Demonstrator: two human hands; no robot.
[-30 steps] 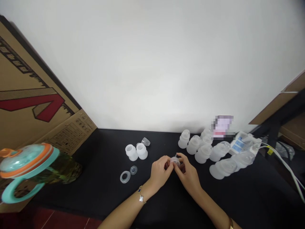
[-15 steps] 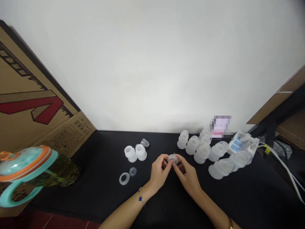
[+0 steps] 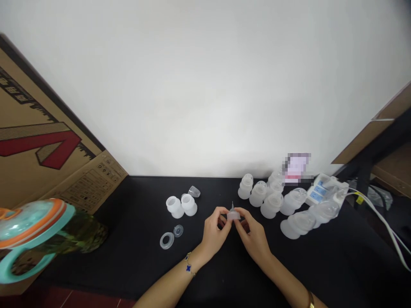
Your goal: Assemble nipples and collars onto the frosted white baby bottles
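Observation:
Between the fingertips of both hands is a bottle collar with a clear nipple through it, its tip pointing up. My left hand pinches the collar from the left, and my right hand pinches it from the right. Left of my left hand lie a loose collar ring and a clear nipple. Behind them stand two open white bottles, with a clear cap lying at their back.
Several capped bottles stand at the right, near a power strip with white cables. A teal and orange jug holding dark liquid stands far left beside a cardboard box. A white wall rises behind the black table.
The collar has been tilted in my fingers: its open underside faced me before, and now its side shows with the nipple upright. Both hands stay in nearly the same place.

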